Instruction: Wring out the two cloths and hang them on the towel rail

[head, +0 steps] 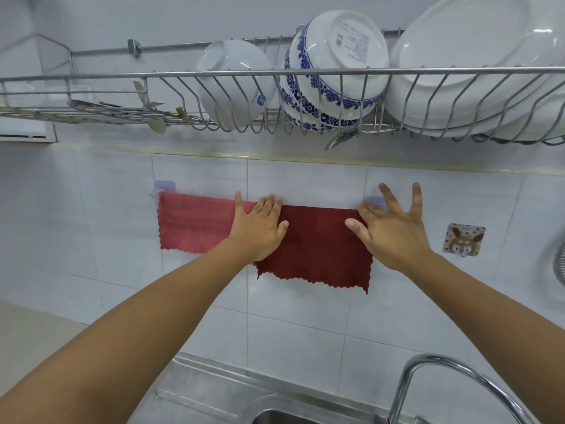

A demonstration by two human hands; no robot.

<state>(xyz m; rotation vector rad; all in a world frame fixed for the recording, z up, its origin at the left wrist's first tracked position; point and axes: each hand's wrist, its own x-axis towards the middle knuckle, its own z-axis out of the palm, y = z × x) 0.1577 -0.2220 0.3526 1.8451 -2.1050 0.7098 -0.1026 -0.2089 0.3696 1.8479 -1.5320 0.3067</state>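
Two cloths hang side by side over the towel rail [373, 201] on the tiled wall. The pink cloth [194, 221] is on the left and the dark red cloth [318, 246] on the right, hanging lower. My left hand [260, 228] lies flat, fingers apart, over the seam where the two cloths meet. My right hand [394, 231] is spread flat against the dark red cloth's right edge, its fingers reaching over the rail's right bracket. The rail itself is mostly hidden under the cloths; only its purple end mounts show.
A wire dish rack [275, 73] hangs just above, holding a white bowl [235, 84], a blue-patterned bowl [333, 71] and white plates [477, 65]. A wall hook [463, 240] is to the right. Below are a tap [428, 381] and a steel sink [275, 414].
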